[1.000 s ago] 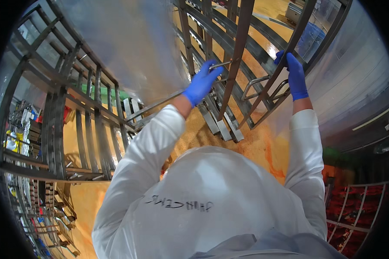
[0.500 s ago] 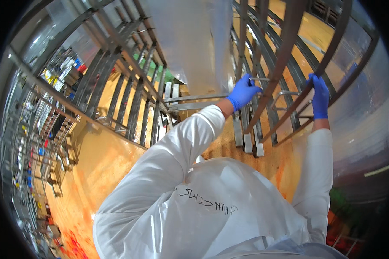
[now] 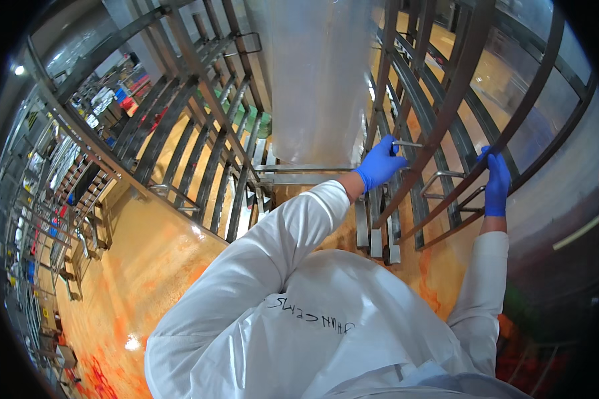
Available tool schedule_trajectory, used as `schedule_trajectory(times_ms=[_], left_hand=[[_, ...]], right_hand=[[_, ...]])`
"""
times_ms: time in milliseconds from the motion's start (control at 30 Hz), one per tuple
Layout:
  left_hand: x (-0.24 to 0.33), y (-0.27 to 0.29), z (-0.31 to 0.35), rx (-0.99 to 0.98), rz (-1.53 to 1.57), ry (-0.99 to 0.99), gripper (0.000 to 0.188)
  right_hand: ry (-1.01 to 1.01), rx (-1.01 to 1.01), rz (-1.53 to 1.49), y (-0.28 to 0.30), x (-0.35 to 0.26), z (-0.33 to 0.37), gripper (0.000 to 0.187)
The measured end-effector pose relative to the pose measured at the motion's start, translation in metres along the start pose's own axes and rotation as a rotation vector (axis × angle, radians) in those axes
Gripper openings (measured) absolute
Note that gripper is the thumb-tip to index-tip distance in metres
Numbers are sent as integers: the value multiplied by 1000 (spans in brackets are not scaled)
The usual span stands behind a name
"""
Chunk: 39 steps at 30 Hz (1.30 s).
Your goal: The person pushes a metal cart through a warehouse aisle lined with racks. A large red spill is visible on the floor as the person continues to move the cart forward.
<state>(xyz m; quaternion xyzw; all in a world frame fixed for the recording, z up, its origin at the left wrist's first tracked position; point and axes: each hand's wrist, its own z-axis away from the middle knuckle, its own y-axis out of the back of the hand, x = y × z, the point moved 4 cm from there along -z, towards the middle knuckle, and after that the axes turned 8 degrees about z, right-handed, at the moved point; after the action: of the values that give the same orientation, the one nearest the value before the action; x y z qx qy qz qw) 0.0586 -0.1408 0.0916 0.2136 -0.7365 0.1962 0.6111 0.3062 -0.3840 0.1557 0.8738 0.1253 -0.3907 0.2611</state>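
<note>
In the head view, the left hand (image 3: 379, 163), in a blue glove, is curled around the end of a thin metal handle (image 3: 409, 143) that juts from a near upright (image 3: 440, 130) of a tall metal rack. This rack (image 3: 464, 136) stands ahead of the person and to the right, its lower ends near the floor (image 3: 140, 253). The right hand (image 3: 496, 185), also gloved in blue, grips the rack's outer upright (image 3: 534, 86), its fingertips showing on the bar's left side; the thumb cannot be made out clearly. Between the hands, a bent metal loop (image 3: 442, 174) sticks out from the rack, apart from both. A second rack (image 3: 199, 73) with many crossbars stands to the left, well apart from the hands. Between the two racks rises a pale, shiny panel (image 3: 319, 80), with a horizontal metal bar (image 3: 306, 178) near its foot. The person's white apron (image 3: 306, 346) bears dark handwriting, and the floor is orange-tan with reddish patches. A shiny grey surface (image 3: 552, 219) curves along the right, and cluttered shelving (image 3: 66, 199) lines the far left.
</note>
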Motion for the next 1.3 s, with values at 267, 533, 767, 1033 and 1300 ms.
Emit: schedule_trajectory(times_ms=[267,533,767,1033,1300], left_hand=[[-3,16,-17,93,-35,-19,33],[-3,27,-14,282,-56,-14,38],[-7,19,7,482,-51,-90,35],[-14,-7,32,732,-53,-150,38],[-4,-53,30,794,-90,-153,43]], right_hand=[[-85,-88,72,-11,-42,15,35],[-54,-241,-136,-12,-62,27,42],[69,-242,-90,14,-86,77,58],[886,402,644,104,-76,74,70],[840,549,727,162,-75,69,73]])
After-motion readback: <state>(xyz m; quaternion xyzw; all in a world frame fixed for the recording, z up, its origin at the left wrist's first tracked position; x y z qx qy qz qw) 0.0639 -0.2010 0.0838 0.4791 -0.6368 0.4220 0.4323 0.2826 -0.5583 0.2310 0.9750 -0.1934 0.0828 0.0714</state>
